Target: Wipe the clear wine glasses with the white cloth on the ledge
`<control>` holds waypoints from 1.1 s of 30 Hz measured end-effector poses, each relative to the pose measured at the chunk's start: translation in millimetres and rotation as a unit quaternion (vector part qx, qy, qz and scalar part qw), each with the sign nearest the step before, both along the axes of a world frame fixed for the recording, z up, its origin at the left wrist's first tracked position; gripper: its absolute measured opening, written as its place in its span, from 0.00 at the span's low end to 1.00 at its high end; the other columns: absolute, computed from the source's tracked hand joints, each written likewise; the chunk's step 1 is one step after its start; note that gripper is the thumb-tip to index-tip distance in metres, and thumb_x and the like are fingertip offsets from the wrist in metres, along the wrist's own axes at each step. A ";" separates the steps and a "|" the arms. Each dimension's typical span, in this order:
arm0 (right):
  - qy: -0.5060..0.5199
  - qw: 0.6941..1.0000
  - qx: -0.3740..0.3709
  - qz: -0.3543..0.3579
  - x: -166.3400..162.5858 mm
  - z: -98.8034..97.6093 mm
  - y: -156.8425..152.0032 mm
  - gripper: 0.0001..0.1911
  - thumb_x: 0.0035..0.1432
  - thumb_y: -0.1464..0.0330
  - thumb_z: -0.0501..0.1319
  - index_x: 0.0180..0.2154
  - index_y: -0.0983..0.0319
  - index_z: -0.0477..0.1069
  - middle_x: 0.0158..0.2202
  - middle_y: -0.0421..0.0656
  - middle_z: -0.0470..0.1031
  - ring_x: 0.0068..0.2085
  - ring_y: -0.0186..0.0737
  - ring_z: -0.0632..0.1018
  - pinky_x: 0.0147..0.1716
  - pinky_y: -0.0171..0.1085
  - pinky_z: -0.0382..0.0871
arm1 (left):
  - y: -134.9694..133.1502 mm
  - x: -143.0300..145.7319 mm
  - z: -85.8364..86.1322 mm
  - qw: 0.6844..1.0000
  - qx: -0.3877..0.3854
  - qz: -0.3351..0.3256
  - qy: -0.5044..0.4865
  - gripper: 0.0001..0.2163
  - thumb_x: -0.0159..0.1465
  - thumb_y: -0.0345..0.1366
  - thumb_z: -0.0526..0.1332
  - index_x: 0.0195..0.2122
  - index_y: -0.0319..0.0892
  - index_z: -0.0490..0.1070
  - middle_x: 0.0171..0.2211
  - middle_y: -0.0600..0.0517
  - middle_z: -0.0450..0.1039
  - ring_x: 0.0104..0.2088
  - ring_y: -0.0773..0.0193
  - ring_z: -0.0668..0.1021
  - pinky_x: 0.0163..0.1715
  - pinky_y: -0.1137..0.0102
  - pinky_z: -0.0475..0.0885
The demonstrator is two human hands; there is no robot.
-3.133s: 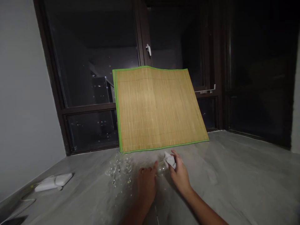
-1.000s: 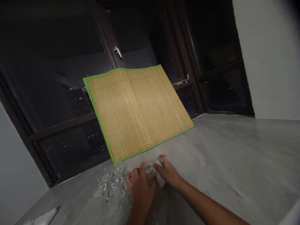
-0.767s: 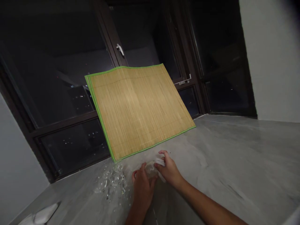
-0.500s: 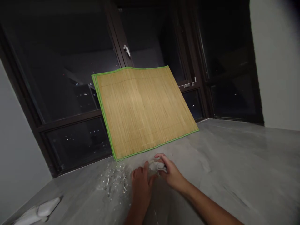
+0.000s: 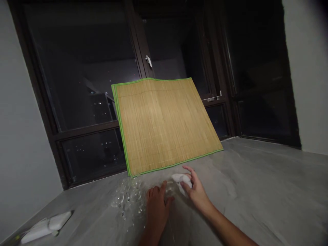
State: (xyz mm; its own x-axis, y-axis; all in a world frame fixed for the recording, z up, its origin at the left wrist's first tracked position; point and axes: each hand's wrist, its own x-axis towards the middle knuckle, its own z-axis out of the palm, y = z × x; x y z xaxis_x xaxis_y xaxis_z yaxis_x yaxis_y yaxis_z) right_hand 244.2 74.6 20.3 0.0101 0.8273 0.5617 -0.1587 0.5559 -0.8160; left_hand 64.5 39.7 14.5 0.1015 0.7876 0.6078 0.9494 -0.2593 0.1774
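The left hand [image 5: 156,206] covers the left part of the clear vessel [image 5: 169,189] within its fingers, and the vessel's outline fades into the grey surface [image 5: 243,191], so its full shape cannot be told. The fingers of the right hand [image 5: 199,196] hide part of the white cloth [image 5: 180,177]; whether cloth and vessel touch is unclear. Both forearms [image 5: 224,224] run off the near edge. To the left, the clear glassware [image 5: 128,194] is blurred and overlapping, too muddled to count. The far window [image 5: 84,51] is cut off at the top and partly hidden by the mat [image 5: 166,123]; the lights [image 5: 80,149] in its panes are too small to identify.
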 end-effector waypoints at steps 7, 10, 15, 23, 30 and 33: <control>-0.234 0.964 0.059 -0.115 7.0 -13.5 9.6 0.37 0.46 0.78 0.54 0.60 0.57 0.63 0.45 0.46 0.78 0.47 0.46 0.77 0.50 0.45 0.67 | -5.2 4.9 0.1 0.993 -0.036 -0.110 -0.013 0.24 0.61 0.39 0.64 0.59 0.47 0.68 0.45 0.46 0.73 0.48 0.50 0.72 0.54 0.52 0.62; -0.155 0.985 -0.027 -0.071 6.0 -17.9 17.8 0.32 0.46 0.74 0.56 0.56 0.60 0.63 0.35 0.42 0.77 0.37 0.44 0.77 0.40 0.41 0.70 | -6.8 10.8 -1.8 0.986 -0.011 -0.150 -0.072 0.25 0.64 0.41 0.60 0.62 0.46 0.64 0.50 0.44 0.72 0.52 0.50 0.71 0.58 0.49 0.60; 0.004 0.985 -0.111 0.135 -7.9 -14.4 8.0 0.35 0.46 0.67 0.65 0.56 0.57 0.57 0.36 0.39 0.77 0.36 0.41 0.78 0.35 0.37 0.69 | -4.4 20.8 -13.9 0.946 -0.031 -0.140 -0.291 0.26 0.68 0.43 0.52 0.64 0.38 0.55 0.58 0.37 0.67 0.55 0.53 0.72 0.56 0.55 0.65; 0.031 0.969 -0.148 0.198 -8.9 6.7 -14.2 0.39 0.45 0.65 0.70 0.57 0.57 0.56 0.32 0.36 0.77 0.30 0.36 0.75 0.30 0.33 0.64 | -1.5 25.6 -13.0 0.889 -0.031 -0.108 -0.443 0.26 0.69 0.47 0.48 0.64 0.39 0.49 0.53 0.39 0.72 0.51 0.57 0.77 0.53 0.61 0.69; 0.017 0.989 -0.068 0.132 -16.1 16.3 -26.9 0.38 0.52 0.64 0.66 0.61 0.56 0.51 0.35 0.37 0.76 0.33 0.36 0.74 0.34 0.35 0.66 | 0.3 17.0 -9.8 0.922 -0.029 -0.011 -0.386 0.24 0.69 0.45 0.47 0.62 0.39 0.60 0.61 0.40 0.68 0.60 0.54 0.71 0.58 0.58 0.65; -0.015 0.998 -0.018 0.051 -12.8 12.5 -20.5 0.38 0.55 0.66 0.62 0.64 0.57 0.48 0.38 0.39 0.77 0.35 0.37 0.75 0.38 0.36 0.67 | -5.2 17.3 -8.0 0.957 -0.045 -0.012 -0.285 0.21 0.69 0.44 0.47 0.58 0.42 0.69 0.56 0.42 0.73 0.57 0.52 0.73 0.57 0.55 0.65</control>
State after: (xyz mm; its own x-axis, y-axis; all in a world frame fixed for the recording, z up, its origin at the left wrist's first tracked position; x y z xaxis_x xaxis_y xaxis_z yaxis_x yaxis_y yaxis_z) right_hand 231.4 54.1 32.8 -0.0913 0.8425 0.5309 -0.1878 0.5090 -0.8400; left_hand 81.8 34.5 6.5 -0.2082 0.8405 0.5003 0.6856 -0.2395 0.6875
